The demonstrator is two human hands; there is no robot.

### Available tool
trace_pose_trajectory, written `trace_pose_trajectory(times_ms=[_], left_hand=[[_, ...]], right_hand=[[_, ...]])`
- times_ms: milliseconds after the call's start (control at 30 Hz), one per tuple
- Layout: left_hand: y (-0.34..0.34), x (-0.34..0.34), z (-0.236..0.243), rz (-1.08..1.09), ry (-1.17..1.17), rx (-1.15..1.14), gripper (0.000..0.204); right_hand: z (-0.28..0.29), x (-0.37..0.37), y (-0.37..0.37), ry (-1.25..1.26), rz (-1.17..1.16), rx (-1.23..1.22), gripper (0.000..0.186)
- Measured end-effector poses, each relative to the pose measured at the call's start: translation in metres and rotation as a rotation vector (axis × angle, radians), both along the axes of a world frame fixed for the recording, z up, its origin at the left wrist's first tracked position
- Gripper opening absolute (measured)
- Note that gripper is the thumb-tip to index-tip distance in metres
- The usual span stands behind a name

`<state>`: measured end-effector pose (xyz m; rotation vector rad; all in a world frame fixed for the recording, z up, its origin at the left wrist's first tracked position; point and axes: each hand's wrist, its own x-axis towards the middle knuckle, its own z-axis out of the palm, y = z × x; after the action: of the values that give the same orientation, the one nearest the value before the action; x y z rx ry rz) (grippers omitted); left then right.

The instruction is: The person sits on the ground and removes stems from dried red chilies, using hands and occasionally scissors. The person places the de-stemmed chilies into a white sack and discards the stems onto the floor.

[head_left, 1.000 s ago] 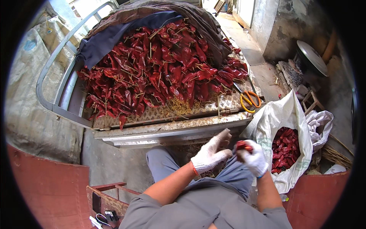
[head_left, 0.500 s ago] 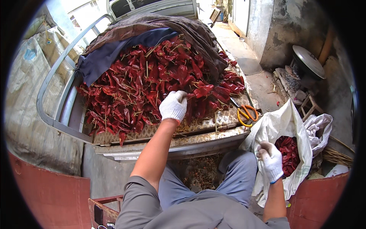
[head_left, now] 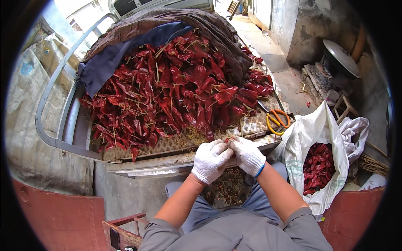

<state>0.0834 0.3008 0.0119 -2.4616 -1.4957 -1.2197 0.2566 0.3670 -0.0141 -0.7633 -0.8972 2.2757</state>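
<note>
My two hands, in white knit gloves, meet just in front of the truck bed's near edge. My left hand and my right hand are closed with fingertips together. A bit of a red chili pepper shows between them; the rest is hidden by the gloves. Beyond them a large heap of dried red chili peppers, with pale stems, lies on the truck bed. To the right, an open white woven sack holds more red peppers.
Scissors with orange and yellow handles lie at the bed's right corner. A dark cloth covers the heap's far side. A metal rail bounds the bed's left. Right of the sack are a crumpled white bag and a twig broom.
My left hand has drawn back from the pepper heap toward me. My right hand has moved left from above the sack, and the two now meet around a pepper.
</note>
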Motion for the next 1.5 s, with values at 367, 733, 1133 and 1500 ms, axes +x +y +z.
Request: trace_pose_trajectory(times_ms=[367,733,1133,1500], left_hand=[[-0.019,-0.011,-0.019,0.015,-0.631,-0.466,0.011],[-0.053,0.019,-0.014,-0.011,-1.849,-0.917,0.01],[-0.059,0.032,0.008,0.119,-0.219,-0.051,0.006],[-0.073,0.05,-0.025,0.153,-1.41,-0.917,0.024]], right_hand=[[0.019,0.01,-0.006,-0.566,0.386,0.822,0.036],[0.018,0.013,-0.041,-0.461,0.093,1.282,0.018],[0.014,0.034,-0.053,-0.573,0.037,1.479,0.015],[0.028,0.038,-0.082,-0.287,-0.164,1.473,0.018]])
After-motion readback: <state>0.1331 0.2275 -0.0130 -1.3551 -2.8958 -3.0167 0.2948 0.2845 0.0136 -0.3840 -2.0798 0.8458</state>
